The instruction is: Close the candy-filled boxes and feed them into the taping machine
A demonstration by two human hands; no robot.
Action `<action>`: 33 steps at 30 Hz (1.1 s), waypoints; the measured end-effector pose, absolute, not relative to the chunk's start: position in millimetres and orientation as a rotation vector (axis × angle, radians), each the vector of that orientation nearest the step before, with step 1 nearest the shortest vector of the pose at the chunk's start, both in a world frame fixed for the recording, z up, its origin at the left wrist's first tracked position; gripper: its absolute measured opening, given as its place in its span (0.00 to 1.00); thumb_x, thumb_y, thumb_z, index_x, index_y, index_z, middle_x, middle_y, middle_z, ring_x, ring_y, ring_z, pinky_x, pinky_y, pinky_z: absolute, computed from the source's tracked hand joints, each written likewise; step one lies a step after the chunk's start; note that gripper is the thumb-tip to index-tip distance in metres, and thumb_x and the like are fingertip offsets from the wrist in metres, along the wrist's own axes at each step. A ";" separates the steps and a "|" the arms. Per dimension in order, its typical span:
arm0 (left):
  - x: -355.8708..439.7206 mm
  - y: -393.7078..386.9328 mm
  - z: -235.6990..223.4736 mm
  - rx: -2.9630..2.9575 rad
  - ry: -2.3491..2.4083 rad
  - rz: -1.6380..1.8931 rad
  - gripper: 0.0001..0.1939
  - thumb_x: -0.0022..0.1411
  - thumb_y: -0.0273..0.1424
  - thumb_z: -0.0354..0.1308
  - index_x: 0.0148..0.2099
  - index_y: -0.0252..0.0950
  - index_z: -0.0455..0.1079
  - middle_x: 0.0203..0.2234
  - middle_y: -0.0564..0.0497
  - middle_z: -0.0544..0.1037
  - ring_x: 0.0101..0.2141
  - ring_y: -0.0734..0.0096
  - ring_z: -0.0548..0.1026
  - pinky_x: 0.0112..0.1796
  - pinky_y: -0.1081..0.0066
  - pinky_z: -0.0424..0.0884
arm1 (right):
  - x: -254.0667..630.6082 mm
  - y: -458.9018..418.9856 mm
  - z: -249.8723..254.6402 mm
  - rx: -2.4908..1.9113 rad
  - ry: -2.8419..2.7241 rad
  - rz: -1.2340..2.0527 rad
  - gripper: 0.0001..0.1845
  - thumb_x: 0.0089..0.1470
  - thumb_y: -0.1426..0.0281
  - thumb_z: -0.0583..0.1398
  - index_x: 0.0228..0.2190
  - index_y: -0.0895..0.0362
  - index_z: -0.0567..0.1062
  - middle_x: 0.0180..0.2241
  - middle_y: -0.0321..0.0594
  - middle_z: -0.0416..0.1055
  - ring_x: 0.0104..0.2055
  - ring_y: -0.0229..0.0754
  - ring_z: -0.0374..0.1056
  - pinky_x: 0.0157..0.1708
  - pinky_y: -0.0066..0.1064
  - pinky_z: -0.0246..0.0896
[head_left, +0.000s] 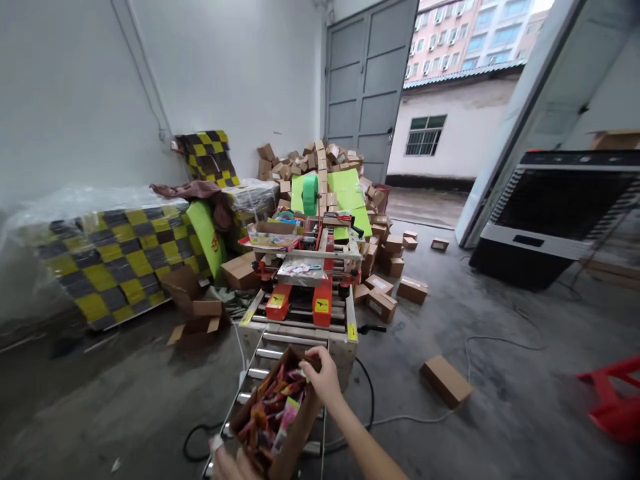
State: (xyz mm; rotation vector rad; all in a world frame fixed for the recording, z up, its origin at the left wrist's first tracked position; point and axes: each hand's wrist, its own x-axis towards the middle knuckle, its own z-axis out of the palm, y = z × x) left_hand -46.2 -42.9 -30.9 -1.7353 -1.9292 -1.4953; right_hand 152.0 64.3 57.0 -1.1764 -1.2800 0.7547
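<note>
An open cardboard box (303,427) rests on the roller conveyor (273,353) in front of me, full of small packets (273,410) in red, orange and pink wrappers. My right hand (323,377) grips the box's far right corner, with thumb and fingers bent over the rim. At the bottom edge of the view, my left hand (233,463) is against the near left side of the box, its fingers curled and partly cut off. Just beyond the box stands a carton sealing machine (323,303) with orange guides and a green tape roll (311,193).
Closed cartons (383,303) lie heaped behind and right of the machine; a single carton (445,381) sits on the floor at right. Cables (373,393) cross the floor. An open empty carton (197,317) and wrapped checkered stacks (120,260) stand left, an air cooler (555,213) right.
</note>
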 end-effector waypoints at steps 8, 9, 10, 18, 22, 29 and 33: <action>-31.9 -17.9 2.1 -2.452 -1.435 -0.981 0.38 0.65 0.20 0.45 0.74 0.45 0.44 0.67 0.48 0.59 0.66 0.62 0.59 0.61 0.61 0.67 | 149.2 49.8 85.6 -1.447 -2.031 0.553 0.08 0.59 0.73 0.60 0.29 0.56 0.78 0.32 0.35 0.75 0.38 0.39 0.70 0.38 0.25 0.58; -25.8 -16.7 6.7 -2.550 -1.491 -0.956 0.37 0.65 0.20 0.44 0.74 0.43 0.44 0.67 0.47 0.59 0.67 0.62 0.58 0.60 0.62 0.68 | 150.2 49.2 93.2 -1.523 -2.155 0.509 0.08 0.60 0.73 0.60 0.30 0.55 0.79 0.33 0.34 0.76 0.39 0.38 0.71 0.38 0.25 0.58; -21.6 -15.3 12.2 -2.622 -1.582 -0.973 0.36 0.65 0.20 0.43 0.73 0.42 0.46 0.67 0.47 0.59 0.67 0.62 0.57 0.60 0.62 0.67 | 149.9 49.9 99.5 -1.589 -2.238 0.481 0.09 0.62 0.73 0.60 0.32 0.55 0.80 0.35 0.34 0.77 0.40 0.38 0.71 0.38 0.25 0.57; -31.6 -15.2 56.8 -2.730 -2.102 -1.975 0.22 0.70 0.35 0.45 0.60 0.33 0.69 0.55 0.39 0.75 0.58 0.60 0.72 0.60 0.56 0.66 | 113.1 68.7 84.6 -1.855 -2.280 0.470 0.18 0.70 0.66 0.50 0.44 0.62 0.76 0.43 0.53 0.74 0.48 0.51 0.68 0.48 0.39 0.53; -11.5 -46.0 83.4 -2.429 -1.902 -1.564 0.21 0.69 0.35 0.50 0.61 0.33 0.65 0.64 0.35 0.63 0.66 0.54 0.59 0.66 0.48 0.52 | 113.9 65.6 77.1 -1.832 -2.280 0.387 0.16 0.70 0.66 0.50 0.44 0.60 0.75 0.43 0.51 0.74 0.47 0.50 0.67 0.48 0.39 0.52; -56.6 -1.5 115.4 -2.361 -2.858 -1.064 0.28 0.67 0.50 0.46 0.46 0.33 0.77 0.43 0.38 0.80 0.51 0.47 0.75 0.52 0.55 0.70 | 118.2 63.3 74.0 -1.860 -2.073 0.184 0.16 0.67 0.73 0.48 0.51 0.60 0.70 0.50 0.53 0.68 0.51 0.52 0.60 0.57 0.42 0.46; -65.5 5.4 108.6 -2.529 -3.019 -1.204 0.26 0.61 0.52 0.52 0.37 0.33 0.77 0.32 0.45 0.80 0.39 0.56 0.78 0.38 0.65 0.75 | 114.4 66.1 72.4 -1.800 -2.020 0.177 0.18 0.63 0.76 0.49 0.52 0.62 0.70 0.51 0.54 0.67 0.53 0.53 0.59 0.64 0.49 0.36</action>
